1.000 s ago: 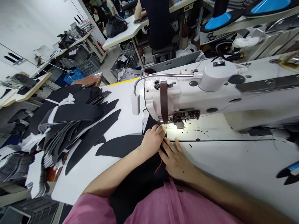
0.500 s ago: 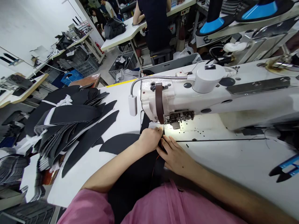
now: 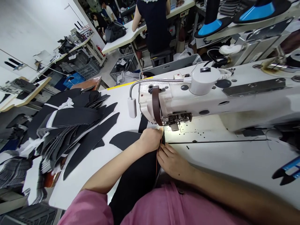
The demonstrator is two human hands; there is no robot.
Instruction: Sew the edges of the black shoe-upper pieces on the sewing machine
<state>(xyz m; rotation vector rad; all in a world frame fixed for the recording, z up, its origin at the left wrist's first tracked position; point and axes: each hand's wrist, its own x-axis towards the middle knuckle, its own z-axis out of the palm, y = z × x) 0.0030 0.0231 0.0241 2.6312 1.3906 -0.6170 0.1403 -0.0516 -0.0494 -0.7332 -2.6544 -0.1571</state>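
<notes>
A black fabric piece (image 3: 137, 175) runs from my lap up to the needle area of a white sewing machine (image 3: 178, 101). An orange line shows along its right edge. My left hand (image 3: 152, 139) is closed on the fabric just in front of the presser foot, which is mostly hidden by the hand and a brown strap (image 3: 156, 104). Slightly lower and to the right, my right hand (image 3: 172, 161) pinches the fabric's orange-lined edge with its fingers together. Lamp light falls on the machine bed (image 3: 197, 129) beside my fingers.
Tied bundles of black cut pieces (image 3: 70, 117) lie at the left of the table, with loose pieces (image 3: 93, 140) beside them. Blue-handled snips (image 3: 287, 170) lie far right. A lamp on a bendy neck (image 3: 132, 107) hangs by the machine head. Another person (image 3: 154, 26) sits beyond.
The fabric has shifted toward the machine, its curved left part sliding right. My right hand's spread fingers have drawn together onto the edge, slightly lower. My left hand stays near the needle.
</notes>
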